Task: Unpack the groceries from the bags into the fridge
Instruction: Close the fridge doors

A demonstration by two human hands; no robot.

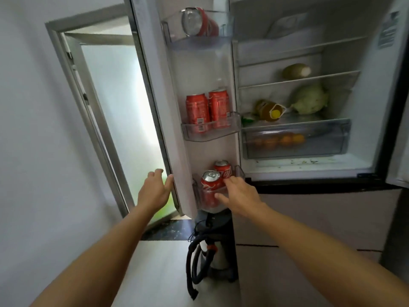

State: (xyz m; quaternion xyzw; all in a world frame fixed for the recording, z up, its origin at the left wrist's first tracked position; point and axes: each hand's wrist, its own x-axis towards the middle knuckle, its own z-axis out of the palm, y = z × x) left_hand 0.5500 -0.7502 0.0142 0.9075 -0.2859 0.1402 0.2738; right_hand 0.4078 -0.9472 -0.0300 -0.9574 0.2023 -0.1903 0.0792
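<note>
Down in the lowest bin (196,192) of the fridge door (199,69), two red cans are sitting, a front can (210,183) and a back can (222,169) just behind it. My right hand (240,196) is reaching into that bin. Its fingers (230,180) are lying apart, touching the back can, and the thumb is resting on the bin's front. It is not wrapping round either can. My left hand (153,191) is holding the outer edge of the door, thumb on the edge and fingers (157,172) behind it, keeping the door wide open.

Higher on the door, two more cans (197,111) are standing in the middle bin, and one can (200,23) is lying on its side in the top bin. Past the door, inside the fridge, a cabbage (309,99) and a bottle (269,110) are lying on a shelf. A pale root (296,70) is lying on the shelf above them, and oranges (281,140) are showing through the drawer below.

So lots of food looks put away already. No bags are showing, so I cannot tell how much is left to unpack. I think this can step is nearly over.
</note>
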